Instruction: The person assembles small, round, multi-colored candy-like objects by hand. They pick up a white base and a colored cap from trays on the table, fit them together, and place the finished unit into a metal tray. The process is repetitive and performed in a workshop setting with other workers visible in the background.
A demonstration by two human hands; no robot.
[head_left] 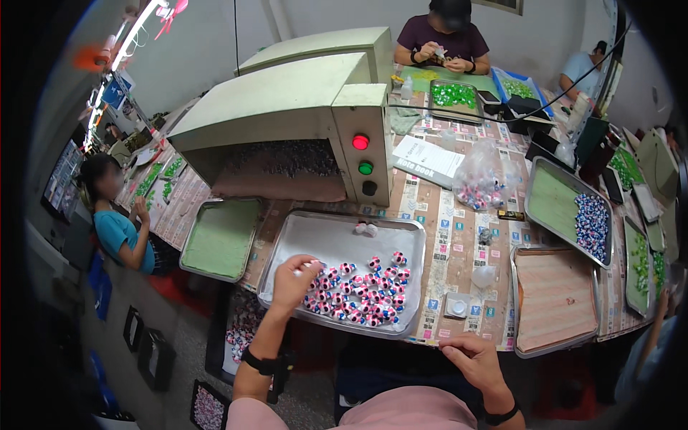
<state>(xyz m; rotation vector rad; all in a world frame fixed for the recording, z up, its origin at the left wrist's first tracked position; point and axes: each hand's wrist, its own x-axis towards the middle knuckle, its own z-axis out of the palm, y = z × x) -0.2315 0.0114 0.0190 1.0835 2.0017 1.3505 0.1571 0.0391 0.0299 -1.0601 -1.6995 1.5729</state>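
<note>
My left hand (292, 284) is over the left part of a metal tray (308, 233) lined with white. Its fingers are pinched together beside the small painted pieces; anything between the fingertips is too small to make out. Many pink, white, blue and black figure-like pieces (362, 292) lie grouped in the front right of that tray. A pale piece (365, 228) sits apart near its back edge. My right hand (474, 360) is at the table's front edge, right of the tray, with thumb and fingertips pressed together; whether they hold anything cannot be seen. Nearest to it is a small white square container (456, 306).
Behind the tray stands a beige machine (279, 122) with red and green lights. A green-lined tray (221, 240) lies left. On the right are a bag of pieces (484, 179), a tray of blue pieces (555, 193) and a brown-lined tray (555, 301). Other people work around the table.
</note>
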